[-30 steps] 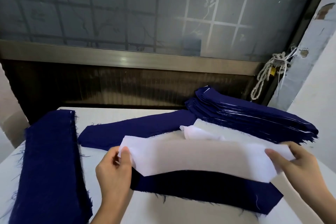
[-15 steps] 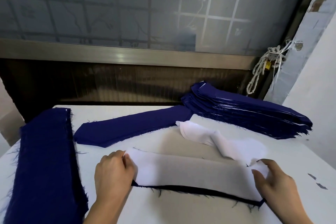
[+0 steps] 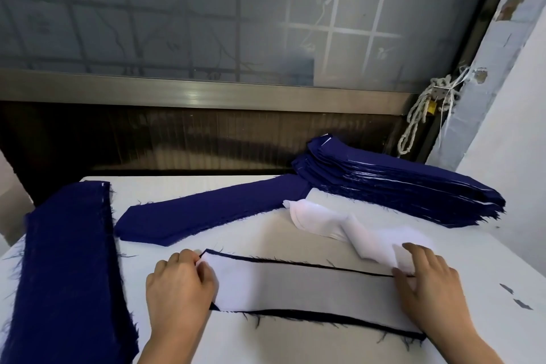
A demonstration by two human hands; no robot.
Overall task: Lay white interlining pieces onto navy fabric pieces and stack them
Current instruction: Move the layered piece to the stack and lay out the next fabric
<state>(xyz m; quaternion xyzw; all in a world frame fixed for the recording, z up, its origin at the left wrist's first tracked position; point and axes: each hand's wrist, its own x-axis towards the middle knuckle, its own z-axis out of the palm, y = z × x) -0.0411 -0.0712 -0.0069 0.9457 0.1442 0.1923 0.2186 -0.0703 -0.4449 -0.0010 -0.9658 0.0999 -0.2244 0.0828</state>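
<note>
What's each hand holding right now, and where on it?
The left hand seems to pinch the white interlining piece at its left end. The right hand lies flat, pressing the right end, with no grip.

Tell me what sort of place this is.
Probably a garment workshop's prep table: stacks of cut navy fabric pieces, loose white interlining, and an interlining piece lying on navy fabric on a white worktable.
</note>
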